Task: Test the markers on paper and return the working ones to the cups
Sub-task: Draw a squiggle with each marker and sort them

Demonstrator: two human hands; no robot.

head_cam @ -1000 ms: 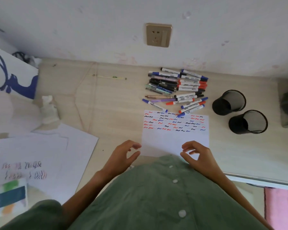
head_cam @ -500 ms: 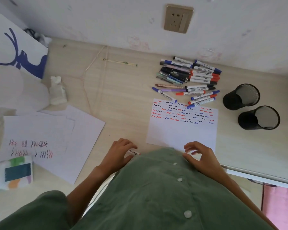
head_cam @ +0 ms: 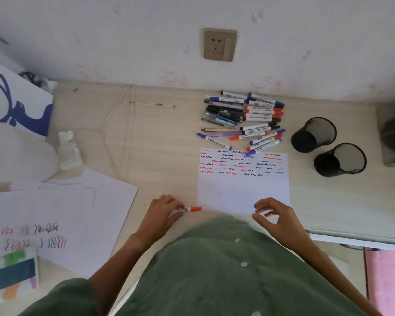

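Note:
A white sheet of paper (head_cam: 242, 192) lies in front of me, its upper half covered with red, blue and black squiggles. Beyond it is a pile of several markers and pens (head_cam: 244, 117) with blue, red and black caps. Two black mesh cups (head_cam: 314, 134) (head_cam: 340, 159) stand to the right, tipped toward me, and look empty. My left hand (head_cam: 162, 215) is closed on a white marker with a red cap (head_cam: 189, 209), lying flat at the paper's lower left corner. My right hand (head_cam: 276, 217) hovers over the paper's near edge with fingers curled apart, holding nothing.
Loose sheets with scribbles (head_cam: 55, 215) lie at the left, with a colourful packet (head_cam: 14, 274) on them. A crumpled tissue (head_cam: 69, 151) and thin sticks (head_cam: 148, 104) lie further back. A wall socket (head_cam: 219, 44) is above. The desk's edge runs at the right (head_cam: 356, 238).
My left hand, open a second ago, has closed on a red-capped marker near my body and now holds it at the paper's corner. The right hand stays over the paper's near edge.

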